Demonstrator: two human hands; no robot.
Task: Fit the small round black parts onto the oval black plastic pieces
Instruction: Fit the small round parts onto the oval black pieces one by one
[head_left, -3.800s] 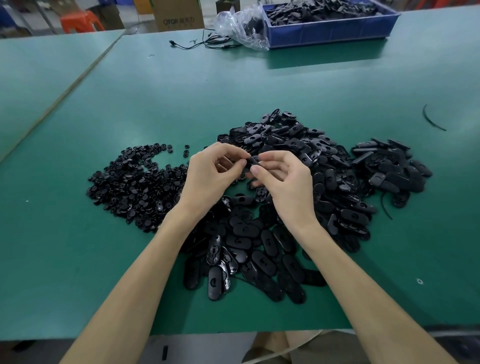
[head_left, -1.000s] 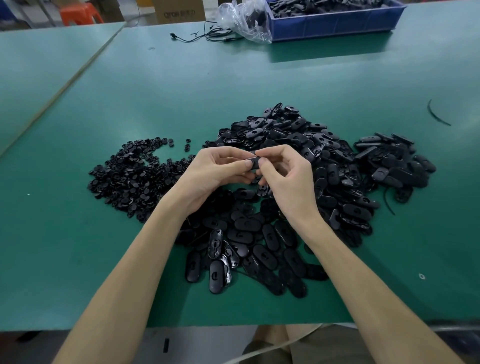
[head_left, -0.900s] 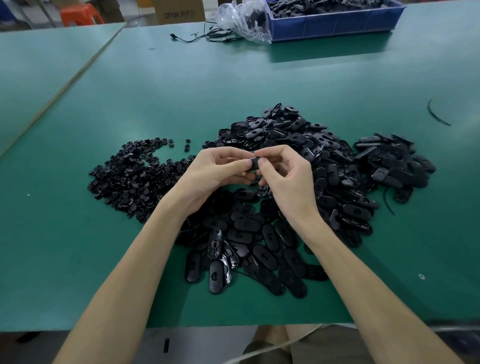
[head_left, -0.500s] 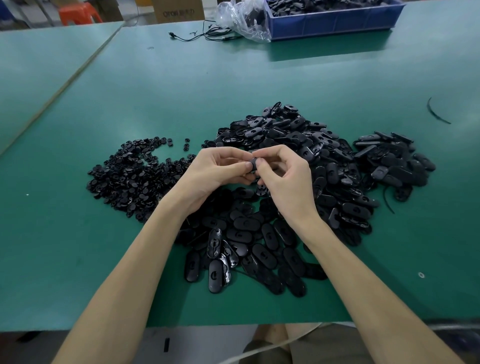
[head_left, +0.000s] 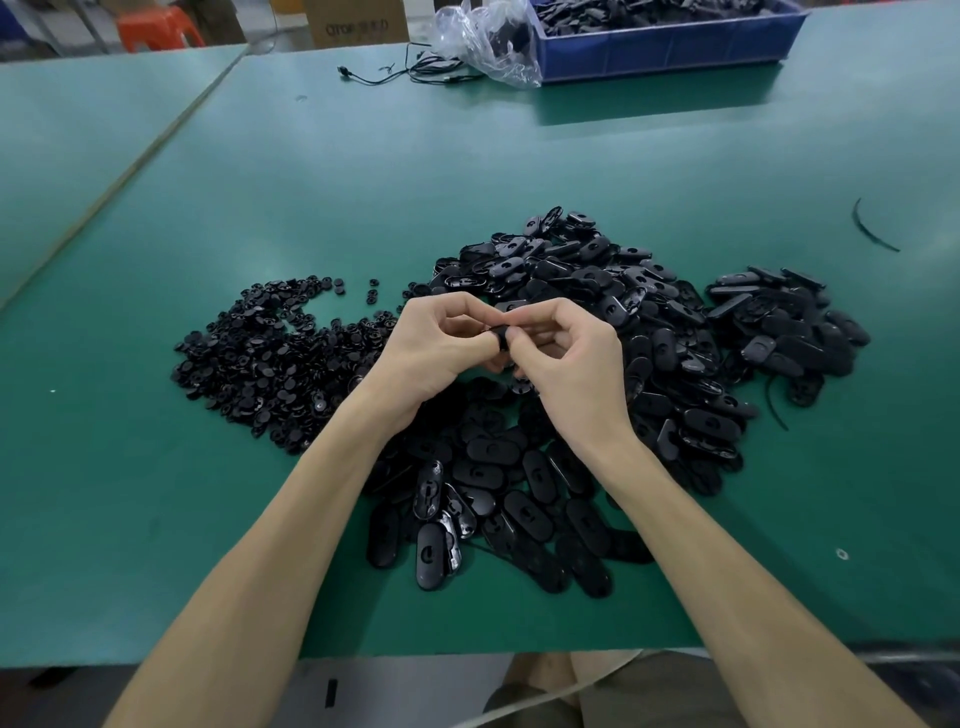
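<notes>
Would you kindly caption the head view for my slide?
Left hand and right hand pinch a black piece over the oval pieces, round parts heaped to their left.

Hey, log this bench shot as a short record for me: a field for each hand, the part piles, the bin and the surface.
left hand: pinches a black piece
right hand: pinches the same black piece from the other side
fit state: hidden between the hands, cannot tell
small round parts: loose heap left of the hands
oval pieces: heaps beyond, below and right of the hands
blue bin: far edge, holds more black parts
table: green surface
</notes>
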